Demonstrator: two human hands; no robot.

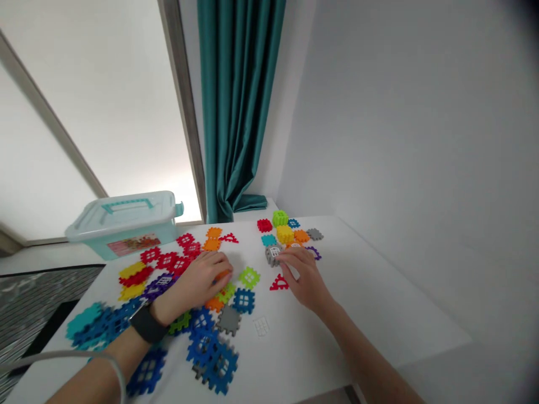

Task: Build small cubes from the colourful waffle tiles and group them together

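My left hand (202, 285), with a dark watch on the wrist, reaches over the spread of toothed plastic building tiles. Its fingers and thumb close around an orange tile (223, 275), which they partly hide. A lime green window tile (249, 277) and a blue window tile (243, 301) lie just to the right. At the far side, my right hand (304, 274) pinches a small grey toothed block (273, 255) with a white window face, still at table level. Below that block lies a red triangular piece (279, 283).
A lidded turquoise box (126, 224) stands at the back left. Red tiles (166, 260) and large blue tiles (213, 359) surround my left arm. Lime (280, 217) and yellow (285, 234) stacks stand beyond my right hand. A pale cable (63, 354) crosses at lower left; a wall borders the right.
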